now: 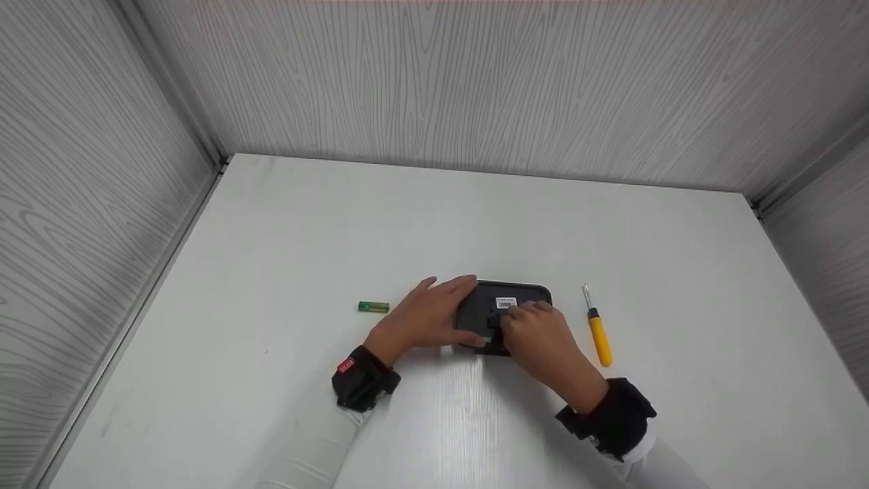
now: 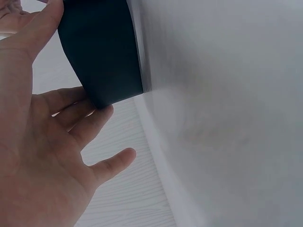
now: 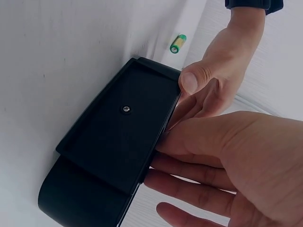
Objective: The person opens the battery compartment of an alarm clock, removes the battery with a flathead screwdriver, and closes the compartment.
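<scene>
A black plastic device (image 1: 482, 299) with rounded corners and a white barcode label lies on the table between both hands. My left hand (image 1: 428, 316) grips its left end, thumb on the near side and fingers at the far side; in the left wrist view the little finger sticks out free. My right hand (image 1: 540, 339) is bent over the label side, fingers curled. In the right wrist view, the right thumb and fingertips pinch at the device's edge, partly hidden there. A small screw (image 3: 126, 109) shows in the device's side panel.
A green battery (image 1: 373, 307) lies left of the left hand. To the right of the right hand rests a screwdriver (image 1: 598, 333) with a yellow handle, its tip pointing away. Wood-grain panels (image 1: 434, 81) enclose the white table (image 1: 271, 231) at the back and sides.
</scene>
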Demonstrator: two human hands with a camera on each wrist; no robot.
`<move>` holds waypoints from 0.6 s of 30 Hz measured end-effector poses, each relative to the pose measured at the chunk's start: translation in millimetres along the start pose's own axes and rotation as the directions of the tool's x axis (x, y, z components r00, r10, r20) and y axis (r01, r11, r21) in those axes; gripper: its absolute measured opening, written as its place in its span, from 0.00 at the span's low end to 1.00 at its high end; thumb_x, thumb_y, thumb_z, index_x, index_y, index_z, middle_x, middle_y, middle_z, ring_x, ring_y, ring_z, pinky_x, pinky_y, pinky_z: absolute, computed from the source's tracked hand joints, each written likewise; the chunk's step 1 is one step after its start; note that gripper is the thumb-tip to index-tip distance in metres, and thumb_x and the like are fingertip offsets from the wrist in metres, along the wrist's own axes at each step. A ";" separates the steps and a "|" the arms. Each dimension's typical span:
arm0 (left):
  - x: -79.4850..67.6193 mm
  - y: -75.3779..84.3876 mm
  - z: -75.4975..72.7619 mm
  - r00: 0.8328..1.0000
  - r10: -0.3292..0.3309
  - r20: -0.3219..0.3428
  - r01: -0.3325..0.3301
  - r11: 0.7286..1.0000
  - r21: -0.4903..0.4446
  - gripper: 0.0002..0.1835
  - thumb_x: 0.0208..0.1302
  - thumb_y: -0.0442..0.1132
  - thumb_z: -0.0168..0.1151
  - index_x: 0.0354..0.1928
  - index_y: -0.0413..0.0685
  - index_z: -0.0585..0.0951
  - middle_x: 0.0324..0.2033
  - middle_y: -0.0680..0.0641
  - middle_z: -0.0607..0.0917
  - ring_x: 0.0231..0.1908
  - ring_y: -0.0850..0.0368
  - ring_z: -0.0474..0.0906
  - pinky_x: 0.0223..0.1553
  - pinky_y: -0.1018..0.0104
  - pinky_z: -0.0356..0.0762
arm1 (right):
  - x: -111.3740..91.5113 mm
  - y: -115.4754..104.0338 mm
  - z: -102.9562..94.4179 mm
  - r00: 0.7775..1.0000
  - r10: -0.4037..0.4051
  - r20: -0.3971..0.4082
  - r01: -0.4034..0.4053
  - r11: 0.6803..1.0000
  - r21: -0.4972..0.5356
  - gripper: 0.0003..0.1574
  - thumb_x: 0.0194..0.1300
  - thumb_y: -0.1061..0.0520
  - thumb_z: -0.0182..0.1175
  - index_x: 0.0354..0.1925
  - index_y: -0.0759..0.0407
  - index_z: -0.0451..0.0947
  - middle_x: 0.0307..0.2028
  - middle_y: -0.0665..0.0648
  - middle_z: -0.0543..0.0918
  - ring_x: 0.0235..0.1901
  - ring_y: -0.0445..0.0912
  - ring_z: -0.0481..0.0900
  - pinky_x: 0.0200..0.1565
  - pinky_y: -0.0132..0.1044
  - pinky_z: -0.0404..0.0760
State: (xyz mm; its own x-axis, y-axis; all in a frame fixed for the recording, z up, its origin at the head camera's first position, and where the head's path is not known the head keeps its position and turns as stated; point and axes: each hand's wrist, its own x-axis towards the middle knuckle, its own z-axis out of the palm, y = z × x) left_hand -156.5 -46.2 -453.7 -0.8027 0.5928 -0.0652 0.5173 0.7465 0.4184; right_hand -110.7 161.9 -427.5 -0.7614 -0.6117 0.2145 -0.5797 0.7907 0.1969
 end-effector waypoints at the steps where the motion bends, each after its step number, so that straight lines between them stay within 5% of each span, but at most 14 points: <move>1: -0.1 0.0 -0.2 1.000 0.000 0.000 0.000 1.000 0.001 0.54 0.54 0.72 0.60 0.75 0.50 0.56 0.74 0.51 0.62 0.72 0.58 0.59 0.73 0.47 0.52 | 0.4 -0.1 -0.3 1.000 0.002 0.002 -0.002 1.000 0.001 0.05 0.57 0.60 0.66 0.28 0.61 0.84 0.23 0.54 0.82 0.27 0.48 0.81 0.34 0.39 0.81; 18: 0.0 -0.7 0.1 1.000 -0.011 0.012 0.011 1.000 -0.001 0.55 0.53 0.74 0.59 0.76 0.51 0.55 0.74 0.52 0.61 0.73 0.58 0.58 0.74 0.47 0.51 | 3.0 -0.3 -0.2 0.999 0.001 0.043 -0.001 1.000 -0.008 0.05 0.58 0.60 0.66 0.30 0.62 0.85 0.26 0.56 0.84 0.29 0.49 0.83 0.37 0.40 0.83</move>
State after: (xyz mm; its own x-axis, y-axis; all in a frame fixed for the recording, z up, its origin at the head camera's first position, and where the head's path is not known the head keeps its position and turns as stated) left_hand -156.9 -46.8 -454.0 -0.8047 0.5882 -0.0803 0.5085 0.7527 0.4181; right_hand -112.8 159.9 -426.6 -0.7738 -0.6092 0.1736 -0.5768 0.7909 0.2043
